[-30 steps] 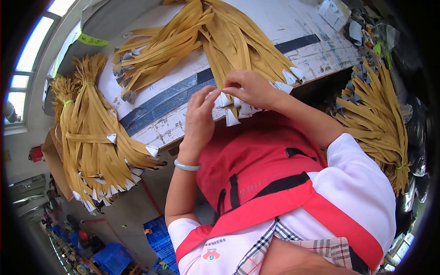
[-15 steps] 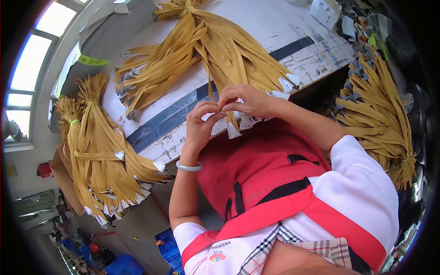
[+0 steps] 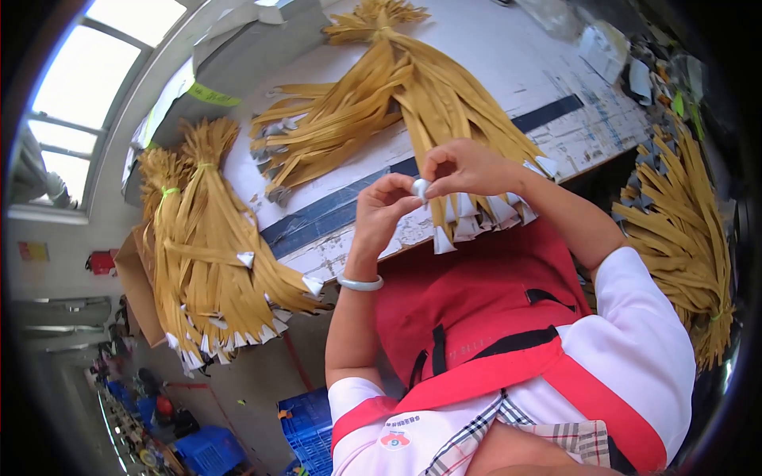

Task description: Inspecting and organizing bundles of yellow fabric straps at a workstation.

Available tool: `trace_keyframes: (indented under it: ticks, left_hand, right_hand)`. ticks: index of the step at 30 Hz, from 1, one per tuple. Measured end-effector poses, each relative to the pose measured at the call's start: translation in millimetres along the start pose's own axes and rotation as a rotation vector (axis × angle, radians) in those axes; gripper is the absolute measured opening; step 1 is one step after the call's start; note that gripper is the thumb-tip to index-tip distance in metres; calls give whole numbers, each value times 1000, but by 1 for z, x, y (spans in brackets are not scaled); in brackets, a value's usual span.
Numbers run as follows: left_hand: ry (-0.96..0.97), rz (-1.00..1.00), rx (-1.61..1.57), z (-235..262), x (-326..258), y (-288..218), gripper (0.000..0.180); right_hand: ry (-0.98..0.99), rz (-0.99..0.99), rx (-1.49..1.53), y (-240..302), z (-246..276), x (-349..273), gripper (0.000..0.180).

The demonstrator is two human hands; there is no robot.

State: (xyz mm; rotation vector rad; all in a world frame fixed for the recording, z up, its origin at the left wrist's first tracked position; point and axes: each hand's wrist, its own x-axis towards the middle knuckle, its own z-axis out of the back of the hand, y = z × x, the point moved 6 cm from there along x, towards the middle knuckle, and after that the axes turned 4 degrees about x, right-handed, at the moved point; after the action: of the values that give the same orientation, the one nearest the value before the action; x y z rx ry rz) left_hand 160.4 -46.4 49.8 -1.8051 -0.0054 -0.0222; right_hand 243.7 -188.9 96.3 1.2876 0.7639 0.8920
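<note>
In front of the red apron, my left hand (image 3: 382,213) and my right hand (image 3: 468,170) meet with closed fingertips. Between them they pinch a small grey-white piece (image 3: 420,188), perhaps a bit of tape or a strip end; its kind is too small to tell. Just beyond, a bundle of mustard-yellow zipper strips (image 3: 444,99) lies fanned out on the white worktable (image 3: 317,238), tied near its far end. Many strip ends carry white tabs (image 3: 500,210), which hang at the table's near edge below my right hand. Other ends, at the left, are grey.
At the left, tied yellow bundles (image 3: 202,254) with white-tipped ends hang over the table edge by a cardboard box (image 3: 143,285). Another bundle (image 3: 683,246), with grey ends, is at the right. Plastic wrapping (image 3: 603,51) clutters the far right corner. Blue crates (image 3: 308,428) stand on the floor.
The grey-white piece now shows between my fingertips, where a yellow strip ran up to them before. My hands have drawn slightly apart. The whole view has shifted, so the scene appears further right.
</note>
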Motion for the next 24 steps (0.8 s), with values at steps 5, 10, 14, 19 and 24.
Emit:
trace_keyframes:
  ticks: [5,10,14,19,24]
  left_hand:
    - [-303,-268,542,-21,-1,-20,13]
    - [-385,-246,358,-16,1,-14,33]
    - [-161,-232,285,-2,-12,-24,25]
    - [-230,-353,617,-8,-18,-29,14]
    - [-294,-452,806,-20,-29,-38,12]
  right_hand:
    - [-242,-30,-101,-14,-4,-8,13]
    - [-372,335,-390,0,-13,-7,8]
    - [-311,338,-191,-7,-5,-8,9]
    - [-277,-110,229,-31,-3,-14,19]
    - [-233,22,270,-32,-13,-17,28]
